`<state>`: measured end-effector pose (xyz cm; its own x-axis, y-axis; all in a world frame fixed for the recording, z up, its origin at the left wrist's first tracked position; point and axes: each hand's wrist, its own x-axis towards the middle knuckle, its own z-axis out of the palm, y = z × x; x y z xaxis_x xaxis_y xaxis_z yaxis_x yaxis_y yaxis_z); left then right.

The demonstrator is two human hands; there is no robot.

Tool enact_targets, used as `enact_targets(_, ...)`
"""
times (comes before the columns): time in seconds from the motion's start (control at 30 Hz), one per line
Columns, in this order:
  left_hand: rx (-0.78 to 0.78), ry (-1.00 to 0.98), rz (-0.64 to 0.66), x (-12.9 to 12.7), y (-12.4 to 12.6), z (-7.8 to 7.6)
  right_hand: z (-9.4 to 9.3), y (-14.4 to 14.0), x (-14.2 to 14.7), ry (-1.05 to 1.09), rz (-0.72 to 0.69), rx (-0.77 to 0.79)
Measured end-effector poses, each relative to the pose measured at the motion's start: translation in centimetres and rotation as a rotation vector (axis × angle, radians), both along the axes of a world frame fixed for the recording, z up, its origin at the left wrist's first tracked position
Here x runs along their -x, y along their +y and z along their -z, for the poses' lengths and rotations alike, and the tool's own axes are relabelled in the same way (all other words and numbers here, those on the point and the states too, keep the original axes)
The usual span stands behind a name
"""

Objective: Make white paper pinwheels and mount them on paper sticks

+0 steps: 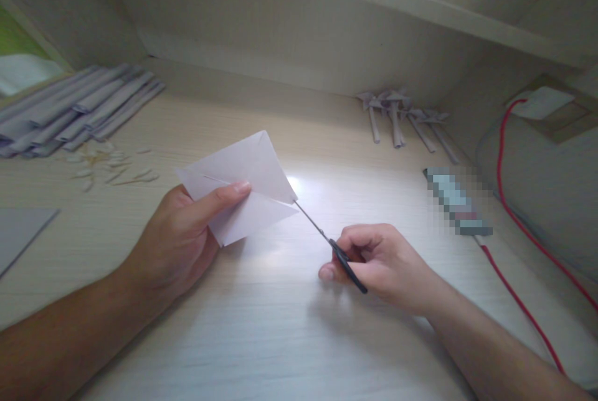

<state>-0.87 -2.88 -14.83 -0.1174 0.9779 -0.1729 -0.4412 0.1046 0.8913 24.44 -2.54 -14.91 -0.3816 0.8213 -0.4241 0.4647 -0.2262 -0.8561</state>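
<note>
Fingers point(219, 198) of my left hand point(175, 242): thumb laid over the paper point(255, 164), the others behind, pinching it between them.
Left wrist: forearm slanting up from the lower left, hand turned inward, thumb pointing right.
Paper: tilted above the bench point(233, 339), a cut running in from its right corner toward my thumb.
Right hand point(380, 261): fingers curled round the handle of the scissors point(343, 258); I can't tell which sit inside the loops.
Right forearm: rising from the lower right, knuckles up, hand left of the wrist.
Scissors: blades aimed up and left, tip touching the paper's right corner.
Beyond my left: cotton tips point(116, 164) scattered before stacked paper tubes point(93, 108).
Beyond my right: a pixelated device point(455, 202), with paper pinwheels point(396, 127) farther back.
</note>
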Motion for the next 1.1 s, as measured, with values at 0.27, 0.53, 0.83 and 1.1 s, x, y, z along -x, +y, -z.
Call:
enact_targets(0.27, 0.000, -0.009, -0.011, -0.02, -0.03, 0.05, -0.01, -0.17, 0.01, -0.007, -0.006, 0.008)
enact_targets(0.53, 0.008, -0.008, -0.001, -0.02, 0.02, 0.05, -0.04, -0.06, 0.02, -0.011, -0.007, 0.003)
enact_targets(0.83, -0.007, -0.013, -0.004, 0.00, -0.06, 0.07, -0.12, -0.10, 0.08, -0.024, -0.007, -0.006)
enact_targets(1.1, -0.010, -0.004, -0.007, -0.19, 0.00, -0.15, 0.08, 0.03, -0.05, -0.019, -0.009, -0.034)
